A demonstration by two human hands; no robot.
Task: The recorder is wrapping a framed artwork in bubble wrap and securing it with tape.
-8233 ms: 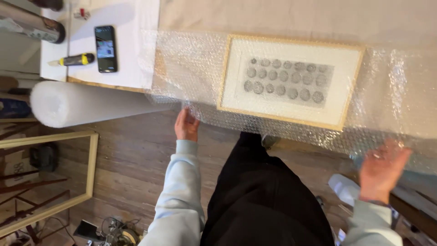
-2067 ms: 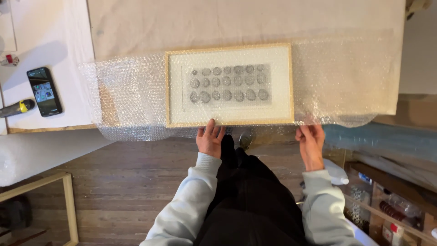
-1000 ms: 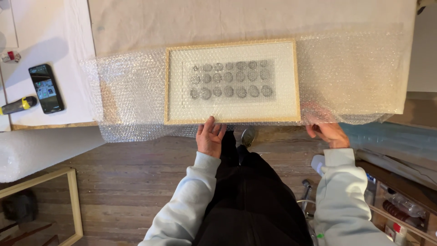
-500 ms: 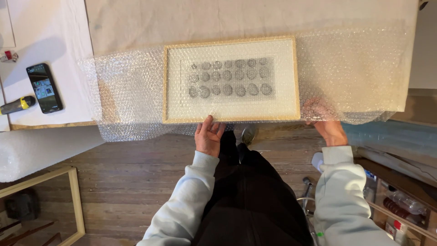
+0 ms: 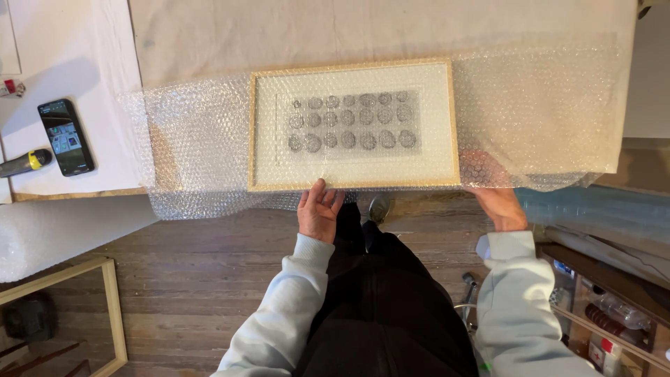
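A light wooden picture frame with a grey print of round shapes lies on a sheet of bubble wrap spread over the cloth-covered table. My left hand touches the frame's near edge with its fingertips, palm up. My right hand reaches under the bubble wrap just right of the frame's near corner; its fingers show blurred through the plastic.
A phone and a yellow-black tool lie at the table's left. A bubble wrap roll and an empty wooden frame stand lower left. Shelves with bottles are at the right. Wooden floor lies below.
Over the earlier frames my hands came to the frame's near edge. In the last second my right hand slid out to the right and under the bubble wrap; my left hand stayed put.
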